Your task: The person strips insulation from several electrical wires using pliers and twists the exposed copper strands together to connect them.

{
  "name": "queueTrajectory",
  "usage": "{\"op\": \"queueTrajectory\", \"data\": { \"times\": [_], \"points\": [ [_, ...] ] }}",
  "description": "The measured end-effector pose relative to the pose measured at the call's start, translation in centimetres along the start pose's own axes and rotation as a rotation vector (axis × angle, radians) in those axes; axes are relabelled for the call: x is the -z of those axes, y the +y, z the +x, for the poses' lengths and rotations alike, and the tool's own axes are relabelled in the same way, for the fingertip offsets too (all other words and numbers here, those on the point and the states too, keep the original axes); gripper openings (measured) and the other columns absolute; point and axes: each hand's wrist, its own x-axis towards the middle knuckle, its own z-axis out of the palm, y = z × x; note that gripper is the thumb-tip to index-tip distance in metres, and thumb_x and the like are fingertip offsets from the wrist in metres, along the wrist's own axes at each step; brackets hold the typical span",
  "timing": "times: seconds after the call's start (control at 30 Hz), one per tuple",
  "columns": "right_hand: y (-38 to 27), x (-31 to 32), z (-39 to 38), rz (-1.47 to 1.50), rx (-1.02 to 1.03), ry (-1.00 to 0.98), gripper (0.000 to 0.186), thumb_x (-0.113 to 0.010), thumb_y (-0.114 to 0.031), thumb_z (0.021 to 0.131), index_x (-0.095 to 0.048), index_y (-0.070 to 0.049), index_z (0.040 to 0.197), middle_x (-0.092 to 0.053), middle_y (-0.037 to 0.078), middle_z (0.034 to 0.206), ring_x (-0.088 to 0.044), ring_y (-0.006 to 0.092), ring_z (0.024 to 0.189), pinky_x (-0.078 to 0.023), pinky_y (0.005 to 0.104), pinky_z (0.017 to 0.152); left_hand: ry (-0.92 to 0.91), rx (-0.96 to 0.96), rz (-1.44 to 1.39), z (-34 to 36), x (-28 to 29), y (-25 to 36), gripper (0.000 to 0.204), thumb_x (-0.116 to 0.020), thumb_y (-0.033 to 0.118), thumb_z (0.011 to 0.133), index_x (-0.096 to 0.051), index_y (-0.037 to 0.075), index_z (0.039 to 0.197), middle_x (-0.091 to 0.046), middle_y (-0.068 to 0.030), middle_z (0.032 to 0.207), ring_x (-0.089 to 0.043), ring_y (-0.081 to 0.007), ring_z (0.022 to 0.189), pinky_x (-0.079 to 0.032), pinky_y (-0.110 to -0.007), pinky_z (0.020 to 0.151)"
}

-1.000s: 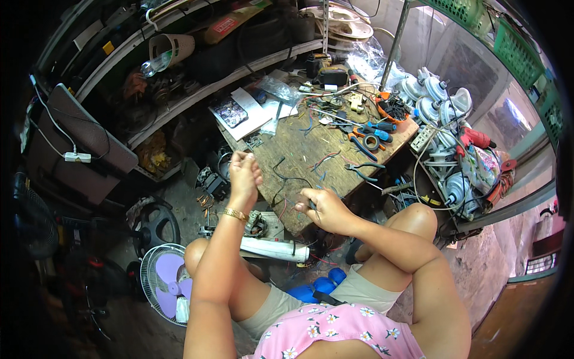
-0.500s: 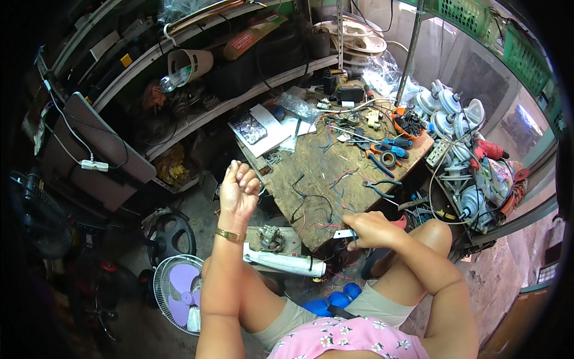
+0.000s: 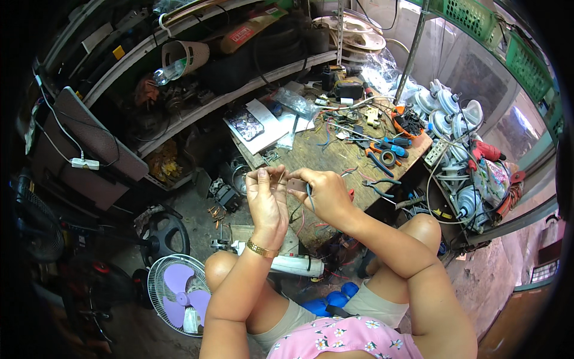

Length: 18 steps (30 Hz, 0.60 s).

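Note:
My left hand (image 3: 268, 200), with a gold-coloured bracelet (image 3: 262, 249) at its wrist, is raised palm-up over the near left corner of the wooden table (image 3: 323, 157). Its fingers are bent in a pinch against the fingertips of my right hand (image 3: 326, 192); whatever lies between them is too small to make out. My right hand is closed on a small flat piece (image 3: 296, 185), partly covered by the fingers. Below the hands, a long white housing (image 3: 299, 265) lies beside my knees. Pliers with dark handles (image 3: 381, 187) rest on the table, right of my right hand.
A roll of tape (image 3: 388, 158), blue-handled tools (image 3: 397, 146) and loose wires lie on the table. A fan with purple blades (image 3: 181, 297) stands at lower left. Shelves (image 3: 197, 119) run along the left; white motor-like parts (image 3: 445, 119) are piled at right.
My right hand has moved up and left from the table's near edge, with the flat piece. My left hand has shifted right, and the two now meet at the fingertips.

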Motion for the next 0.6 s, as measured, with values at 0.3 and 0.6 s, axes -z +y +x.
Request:
{"op": "queueTrajectory", "data": {
  "times": [0.3,0.6],
  "points": [
    [0.8,0.6,-0.5,0.236,0.142,0.031,0.013,-0.061,0.0,0.075,-0.061,-0.002,0.088,-0.064,0.014,0.081,-0.064,0.026,0.07,-0.048,0.0301,0.06,-0.118,0.288,-0.075,-0.3,1.0,0.3,0.009,-0.054,0.018,0.091,-0.048,0.012,0.094,-0.056,-0.0039,0.098,-0.056,-0.018,0.092,-0.048,-0.034,0.082],
    [1.9,1.3,-0.9,0.636,0.072,0.041,0.006,-0.055,-0.003,0.078,-0.057,-0.001,0.084,-0.063,0.006,0.075,-0.055,0.0101,0.058,-0.042,0.0242,0.055,-0.322,0.334,0.073,-0.8,0.7,0.6,0.009,-0.057,0.011,0.089,-0.05,0.008,0.095,-0.061,-0.0128,0.105,-0.061,-0.0192,0.092,-0.05,-0.034,0.085]
  ]
}}
